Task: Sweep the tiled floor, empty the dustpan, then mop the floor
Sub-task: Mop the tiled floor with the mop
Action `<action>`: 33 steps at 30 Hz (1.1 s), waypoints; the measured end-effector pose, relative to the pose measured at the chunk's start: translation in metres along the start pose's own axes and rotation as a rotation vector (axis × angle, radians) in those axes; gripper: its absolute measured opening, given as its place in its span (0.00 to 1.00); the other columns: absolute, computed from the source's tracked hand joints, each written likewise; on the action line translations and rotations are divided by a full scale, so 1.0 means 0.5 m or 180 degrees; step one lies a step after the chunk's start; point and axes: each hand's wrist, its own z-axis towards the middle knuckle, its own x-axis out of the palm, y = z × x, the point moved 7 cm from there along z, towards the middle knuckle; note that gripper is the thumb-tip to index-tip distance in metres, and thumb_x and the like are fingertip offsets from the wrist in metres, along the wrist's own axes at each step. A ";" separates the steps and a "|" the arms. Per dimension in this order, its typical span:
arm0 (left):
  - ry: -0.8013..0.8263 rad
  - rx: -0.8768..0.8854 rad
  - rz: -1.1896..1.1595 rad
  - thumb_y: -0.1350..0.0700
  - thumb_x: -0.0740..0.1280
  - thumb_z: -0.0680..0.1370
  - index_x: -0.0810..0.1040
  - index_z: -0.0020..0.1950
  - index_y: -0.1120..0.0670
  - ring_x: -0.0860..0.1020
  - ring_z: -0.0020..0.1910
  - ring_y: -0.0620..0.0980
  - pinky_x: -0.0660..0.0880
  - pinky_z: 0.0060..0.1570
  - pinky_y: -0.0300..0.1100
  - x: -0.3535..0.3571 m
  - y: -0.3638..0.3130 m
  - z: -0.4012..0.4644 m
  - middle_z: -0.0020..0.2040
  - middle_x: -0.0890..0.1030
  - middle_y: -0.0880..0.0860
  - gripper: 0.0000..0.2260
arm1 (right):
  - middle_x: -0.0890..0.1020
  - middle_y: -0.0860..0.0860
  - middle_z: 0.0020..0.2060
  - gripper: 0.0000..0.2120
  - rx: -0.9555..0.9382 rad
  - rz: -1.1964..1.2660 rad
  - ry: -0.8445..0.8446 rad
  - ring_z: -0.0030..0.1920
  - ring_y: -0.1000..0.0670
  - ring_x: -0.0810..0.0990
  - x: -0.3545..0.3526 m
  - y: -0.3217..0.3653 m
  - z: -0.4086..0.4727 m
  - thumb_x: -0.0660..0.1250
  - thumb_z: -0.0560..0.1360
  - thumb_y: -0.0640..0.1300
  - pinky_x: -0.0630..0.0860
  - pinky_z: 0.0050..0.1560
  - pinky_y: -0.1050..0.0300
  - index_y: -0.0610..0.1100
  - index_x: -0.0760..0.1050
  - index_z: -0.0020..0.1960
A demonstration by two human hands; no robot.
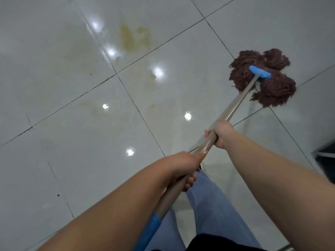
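On the floor, far right: a dark maroon string mop head (262,77) with a blue plastic clamp (259,71) lies spread flat on the glossy pale grey tiled floor (63,87), across a dark grout line.
Handle: a long beige metal mop pole (235,104) runs from the clamp down toward the person, ending in a blue sleeve (150,230) near the bottom edge.
Right hand: the right hand (220,133) is the forward one, its grip closed round the pole, fingers wrapped under it.
Left hand: the left hand (183,167) grips the pole lower down, thumb laid along the top, fingers curled beneath.
Soiling left: yellowish-brown stains (134,38) sit on the tiles up and left, well apart from the mop head; fainter yellow smears (152,105) lie nearer the middle; a few dark specks (58,195) dot the lower left.
Sheen: the tiles reflect ceiling lights; whether they are wet I cannot tell.
Stage: no broom or dustpan is in view, so sweeping and emptying look done; mopping appears underway.
Remaining: judging by the stains, the left and middle tiles need passes yet.
Also in view: blue jeans (208,205) below the hands, and a dark object (326,156) at the right edge.
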 end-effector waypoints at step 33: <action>-0.0527 -0.0252 -0.1852 0.39 0.53 0.79 0.70 0.43 0.57 0.64 0.13 0.45 0.63 0.18 0.29 -0.060 0.773 -0.247 0.16 0.66 0.47 0.22 | 0.69 0.43 0.39 0.12 0.0286 -0.1358 0.0842 0.26 0.47 0.71 0.414 -0.663 -0.378 0.51 0.81 0.51 0.70 0.16 0.66 0.44 0.62 0.58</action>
